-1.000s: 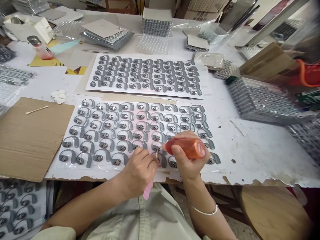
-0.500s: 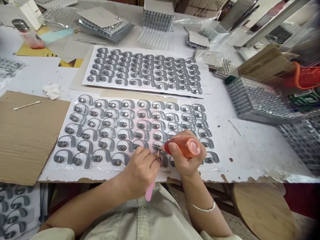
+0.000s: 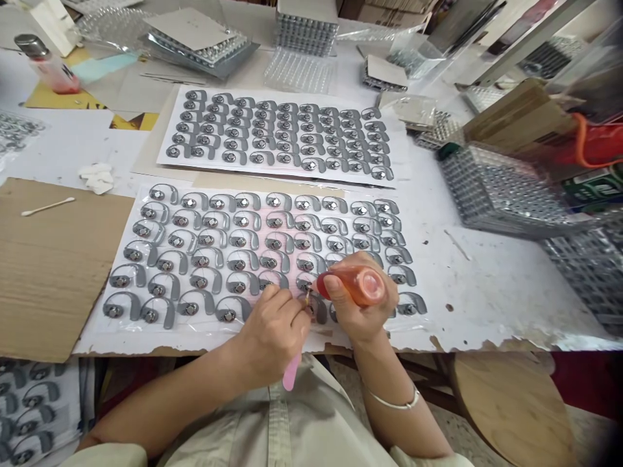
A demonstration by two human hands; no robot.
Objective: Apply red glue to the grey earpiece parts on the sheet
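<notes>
My left hand (image 3: 278,324) is closed round a slim tool with a pink handle, which looks like tweezers (image 3: 291,375). Its thin tip reaches one of the grey hook-shaped pieces on the near sheet (image 3: 257,334). My right hand (image 3: 363,318) grips a squeeze bottle (image 3: 357,285) of orange-red liquid, tilted so its nozzle points left and down at the same piece. Whether the nozzle touches it I cannot tell. Rows of these grey pieces (image 3: 208,292), each with a round metal part at one end, cover the sheet; my hands hide several of them.
A second sheet of grey pieces (image 3: 160,157) lies behind. Left are brown cardboard (image 3: 43,279), a cotton swab (image 3: 47,207), crumpled tissue (image 3: 97,178) and a capped bottle (image 3: 53,68). Stacked trays (image 3: 501,194) stand right, with a wooden stool (image 3: 511,408) below the table edge.
The bottle in my right hand has shifted very slightly left. My left hand and the pink-handled tool stay at the same piece. The whole view has moved a little.
</notes>
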